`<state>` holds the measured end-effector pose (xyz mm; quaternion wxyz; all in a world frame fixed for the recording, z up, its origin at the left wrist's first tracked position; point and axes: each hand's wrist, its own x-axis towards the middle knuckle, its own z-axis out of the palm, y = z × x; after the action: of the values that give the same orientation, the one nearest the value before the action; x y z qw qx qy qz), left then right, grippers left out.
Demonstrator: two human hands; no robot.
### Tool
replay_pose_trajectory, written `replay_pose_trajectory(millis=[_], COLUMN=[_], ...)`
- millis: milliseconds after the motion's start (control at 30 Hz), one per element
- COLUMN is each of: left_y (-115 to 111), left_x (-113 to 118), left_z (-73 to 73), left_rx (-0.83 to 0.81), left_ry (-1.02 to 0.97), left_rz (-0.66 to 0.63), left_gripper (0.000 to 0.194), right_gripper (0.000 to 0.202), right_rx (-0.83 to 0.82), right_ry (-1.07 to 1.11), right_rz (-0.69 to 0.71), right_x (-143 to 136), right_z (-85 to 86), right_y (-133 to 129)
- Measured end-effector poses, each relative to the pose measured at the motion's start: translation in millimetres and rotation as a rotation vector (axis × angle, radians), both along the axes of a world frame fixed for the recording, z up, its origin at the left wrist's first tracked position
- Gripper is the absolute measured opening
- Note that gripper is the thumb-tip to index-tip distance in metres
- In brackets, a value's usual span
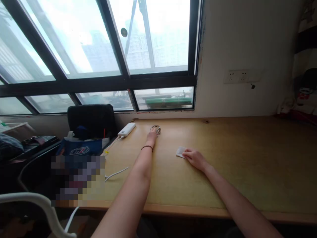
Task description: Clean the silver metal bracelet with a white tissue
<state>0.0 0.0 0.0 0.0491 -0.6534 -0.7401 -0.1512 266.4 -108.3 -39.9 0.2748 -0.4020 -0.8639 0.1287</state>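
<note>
- The left hand is stretched far forward across the counter, its fingertips touching a small bunch of metal rings or keys that lies near the back edge, below the window. From where I stand I cannot tell whether the fingers have closed round it or only rest on it; the hand looks narrow, fingers together.
- A dark bead bracelet sits on that wrist.
- The right hand lies flat and relaxed nearer the front, fingertips pressing on a small white cloth or folded tissue; it holds it down rather than grips it.
- The two hands are apart, the metal bunch well beyond the white piece and to its left.
- Just left of the metal bunch lies a white power bank, with a white cable running off it toward the counter's left edge, where a blue bag and a black chair back stand.
- A wall socket sits on the right wall, well clear of everything.
- What could go wrong, as I judge it: at full reach the fingertips have little purchase, so the metal bunch may slide toward the wall instead of coming up.
- A sideways sweep of that arm could knock the power bank or snag its cable.
- The thin white piece could skid if the right hand leans on it.
</note>
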Motion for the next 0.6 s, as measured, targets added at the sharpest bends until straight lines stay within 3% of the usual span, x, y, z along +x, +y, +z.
replay_pose_trajectory(millis=[100,167,233,300,367,467,600], left_y=[-17,-35,-58,-85,-109,-131,-134], left_x=[25,54,87,118,139,149,128], left_z=[1.6,0.7,-4.8,-15.7,-29.4,-44.5,-41.7], left_rx=[0.12,0.176,0.216,0.178,0.118,-0.004,-0.123], left_ry=[0.012,0.026,0.055,0.088,0.088,0.063,0.044], left_rz=[0.029,-0.009,-0.219,-0.478,-0.651,-0.683,-0.581], left_gripper=[0.046,0.043,0.035,0.031,0.04,0.061,0.066], right_gripper=[0.021,0.021,0.023,0.025,0.029,0.03,0.032], right_rx=[0.004,0.014,0.048,0.099,0.136,0.143,0.11], right_ry=[0.03,0.085,0.19,0.315,0.403,0.467,0.559], right_rz=[0.02,0.005,-0.099,-0.294,-0.497,-0.684,-0.807], right_x=[-1,-1,1,8,19,40,64], right_z=[-0.1,0.9,1.6,0.7,-2.2,-9.4,-21.6], right_y=[-1,-1,1,5,12,21,31])
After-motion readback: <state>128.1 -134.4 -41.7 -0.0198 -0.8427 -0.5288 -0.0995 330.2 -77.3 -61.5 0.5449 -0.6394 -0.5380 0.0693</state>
